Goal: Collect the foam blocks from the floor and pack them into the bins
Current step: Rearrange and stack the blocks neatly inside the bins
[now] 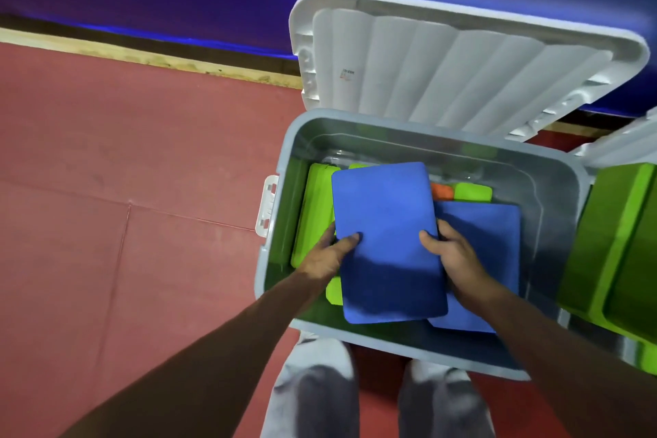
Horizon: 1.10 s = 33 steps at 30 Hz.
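Two legs in grey trousers (320, 398) stand just before a grey bin (554, 224). Over the bin, the left hand (329, 254) and right hand (449, 252) grip a blue foam block (387, 238) by its sides. Inside the bin lie green blocks (313, 213) and another blue block (487, 252). Beyond the bin, its white lid (462, 71) stands open.
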Available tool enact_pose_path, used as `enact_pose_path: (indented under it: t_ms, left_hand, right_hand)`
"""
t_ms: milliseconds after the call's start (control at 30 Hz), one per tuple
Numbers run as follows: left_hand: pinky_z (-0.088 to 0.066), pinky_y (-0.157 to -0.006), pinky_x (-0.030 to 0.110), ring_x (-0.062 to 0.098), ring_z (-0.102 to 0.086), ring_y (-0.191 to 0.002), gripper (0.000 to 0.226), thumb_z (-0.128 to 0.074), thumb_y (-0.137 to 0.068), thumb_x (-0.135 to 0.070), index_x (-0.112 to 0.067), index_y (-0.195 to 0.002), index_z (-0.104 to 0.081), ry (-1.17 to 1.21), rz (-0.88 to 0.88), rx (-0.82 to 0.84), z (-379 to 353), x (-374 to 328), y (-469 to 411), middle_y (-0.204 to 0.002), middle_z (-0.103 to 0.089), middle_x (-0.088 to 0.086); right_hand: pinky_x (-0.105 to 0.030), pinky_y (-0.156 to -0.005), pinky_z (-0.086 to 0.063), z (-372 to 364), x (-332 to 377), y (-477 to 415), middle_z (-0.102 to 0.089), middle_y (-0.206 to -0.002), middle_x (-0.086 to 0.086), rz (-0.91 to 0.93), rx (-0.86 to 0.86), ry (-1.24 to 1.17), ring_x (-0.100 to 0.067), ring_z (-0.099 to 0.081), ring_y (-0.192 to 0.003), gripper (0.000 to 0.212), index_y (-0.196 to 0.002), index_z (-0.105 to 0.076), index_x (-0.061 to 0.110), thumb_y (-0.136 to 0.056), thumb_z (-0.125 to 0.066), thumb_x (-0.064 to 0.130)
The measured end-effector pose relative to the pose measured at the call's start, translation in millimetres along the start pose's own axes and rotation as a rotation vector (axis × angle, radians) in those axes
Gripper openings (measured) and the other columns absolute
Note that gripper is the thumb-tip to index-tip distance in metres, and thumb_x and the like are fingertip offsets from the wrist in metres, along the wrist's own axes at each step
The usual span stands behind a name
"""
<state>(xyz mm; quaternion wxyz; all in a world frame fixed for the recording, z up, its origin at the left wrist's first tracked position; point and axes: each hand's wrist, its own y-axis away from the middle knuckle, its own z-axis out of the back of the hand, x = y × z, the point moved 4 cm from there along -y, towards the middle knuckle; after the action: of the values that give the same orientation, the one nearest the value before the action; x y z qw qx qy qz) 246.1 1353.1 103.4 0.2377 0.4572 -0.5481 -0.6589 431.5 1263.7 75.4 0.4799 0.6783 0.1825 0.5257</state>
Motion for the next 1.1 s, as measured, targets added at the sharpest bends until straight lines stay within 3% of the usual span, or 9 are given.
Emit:
enact_pose_path:
  t_ms: [100, 200, 400, 600, 733, 800, 933, 1033, 1100]
  left_hand:
    - [-0.039, -0.096, 0.018, 0.013, -0.05, -0.116, 0.055, -0.057, -0.096, -0.034, -0.033, -0.146, -0.032, -0.13, -0.087, -0.059, -13, 6, -5, -0.131, -0.046, -0.003]
    - [-0.032, -0.112, 0.032, 0.015, -0.045, -0.121, 0.062, -0.052, -0.093, -0.051, -0.041, -0.149, -0.026, -0.241, -0.116, -0.104, -14, 11, -8, -0.136, -0.039, -0.001]
    - [-0.032, -0.113, 0.044, 0.021, -0.045, -0.131, 0.095, -0.032, -0.061, -0.094, -0.05, -0.145, -0.026, -0.276, -0.169, -0.198, -3, 38, -31, -0.14, -0.048, 0.002]
    - [-0.029, -0.115, 0.044, 0.027, -0.041, -0.133, 0.083, -0.031, -0.071, -0.081, -0.047, -0.147, -0.026, -0.228, -0.202, -0.236, -6, 20, -12, -0.141, -0.047, 0.008]
    - [-0.036, -0.11, 0.048, 0.024, -0.05, -0.127, 0.079, -0.056, -0.058, -0.088, -0.065, -0.131, -0.036, -0.204, -0.19, -0.192, 15, 12, -14, -0.136, -0.052, 0.0]
    - [-0.036, -0.109, 0.048, 0.023, -0.049, -0.129, 0.074, -0.066, -0.062, -0.074, -0.067, -0.13, -0.036, -0.229, -0.206, -0.142, 27, -10, 0, -0.138, -0.051, -0.002]
    - [-0.04, -0.107, 0.034, 0.013, -0.056, -0.117, 0.07, -0.061, -0.071, -0.047, -0.053, -0.138, -0.039, -0.245, -0.324, -0.102, 53, -79, 42, -0.132, -0.056, -0.012]
    - [-0.042, -0.097, 0.025, 0.01, -0.058, -0.111, 0.057, -0.063, -0.088, -0.038, -0.04, -0.141, -0.041, -0.273, -0.416, -0.107, 73, -129, 54, -0.129, -0.058, -0.011]
    - [-0.043, -0.096, 0.025, 0.008, -0.059, -0.108, 0.059, -0.067, -0.086, -0.044, -0.044, -0.139, -0.041, -0.307, -0.465, -0.119, 87, -158, 55, -0.125, -0.06, -0.015]
  right_hand:
    - [-0.046, -0.093, -0.051, -3, -13, 1, -0.07, -0.115, -0.005, -0.035, -0.026, -0.095, -0.025, -0.067, -0.102, 0.027, -0.122, -0.059, 0.018, -0.096, -0.055, 0.023]
    - [-0.046, -0.095, -0.05, -3, -17, -1, -0.07, -0.115, -0.002, -0.057, -0.008, -0.124, -0.023, -0.067, -0.103, 0.032, -0.124, -0.059, 0.02, -0.094, -0.058, 0.03]
    - [-0.042, -0.092, -0.052, -11, -21, -1, -0.071, -0.112, 0.003, -0.06, 0.017, -0.2, -0.019, -0.069, -0.1, 0.032, -0.123, -0.06, 0.026, -0.092, -0.059, 0.037]
    - [-0.041, -0.087, -0.054, -23, -22, 14, -0.073, -0.108, 0.003, -0.082, 0.002, -0.305, -0.019, -0.07, -0.097, 0.028, -0.116, -0.063, 0.031, -0.091, -0.058, 0.043]
    - [-0.043, -0.09, -0.052, -33, -13, 26, -0.071, -0.112, 0.001, -0.065, 0.001, -0.292, -0.022, -0.068, -0.102, 0.034, -0.118, -0.063, 0.026, -0.088, -0.06, 0.041]
    - [-0.047, -0.097, -0.048, -41, 0, 34, -0.069, -0.117, 0.001, -0.026, -0.009, -0.263, -0.022, -0.064, -0.109, 0.042, -0.12, -0.062, 0.027, -0.08, -0.058, 0.041]
    - [-0.046, -0.098, -0.048, -67, 49, 45, -0.067, -0.12, -0.001, 0.084, -0.024, -0.271, -0.023, -0.06, -0.115, 0.066, -0.121, -0.06, 0.023, -0.059, -0.063, 0.047]
    - [-0.037, -0.083, -0.051, -91, 91, 41, -0.068, -0.118, 0.004, 0.132, -0.009, -0.299, -0.02, -0.063, -0.11, 0.06, -0.123, -0.059, 0.027, -0.066, -0.062, 0.044]
    - [-0.04, -0.09, -0.051, -105, 116, 34, -0.067, -0.12, 0.006, 0.177, -0.004, -0.319, -0.018, -0.063, -0.11, 0.052, -0.124, -0.056, 0.03, -0.073, -0.06, 0.04]
